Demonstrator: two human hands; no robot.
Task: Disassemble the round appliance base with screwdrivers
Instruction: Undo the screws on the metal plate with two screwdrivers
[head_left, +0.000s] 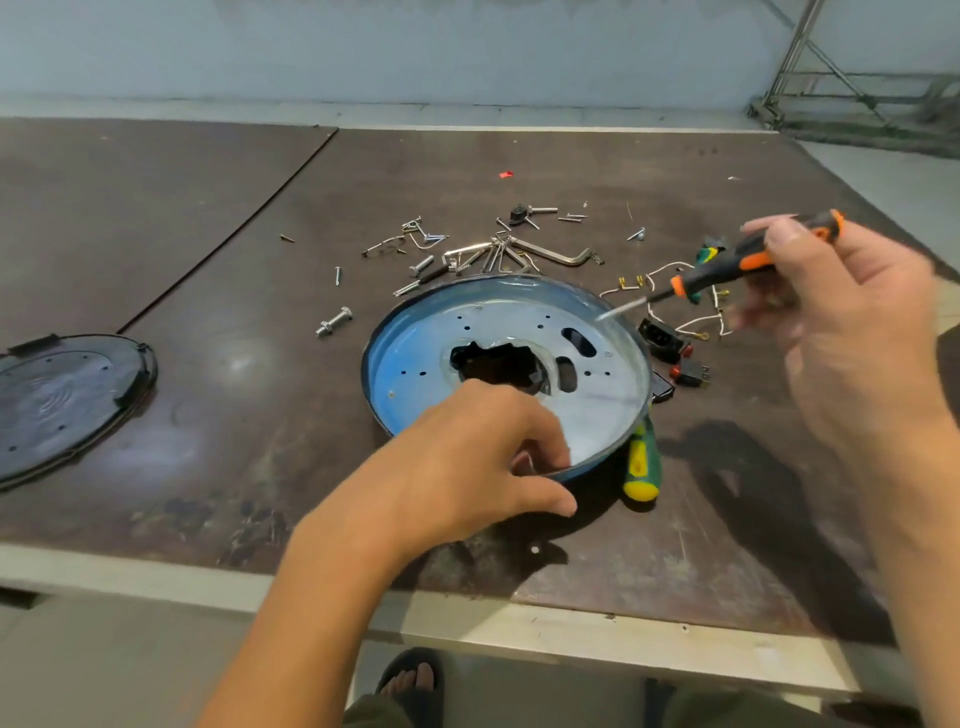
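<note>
Brown table (234, 415) bears round base (415, 374), screws (337, 275), lid (62, 400).

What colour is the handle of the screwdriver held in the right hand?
The screwdriver handle is black and orange; head view.

Brown table (208, 260), pale wall (415, 47), perhaps scaffolding (792, 52)

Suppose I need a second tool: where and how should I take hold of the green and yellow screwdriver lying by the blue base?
Probably by the yellow-capped handle end of the screwdriver, coming from the near table edge, right of the left hand. That end points toward you and lies free; the far end is hidden behind the rim of the base.
</note>
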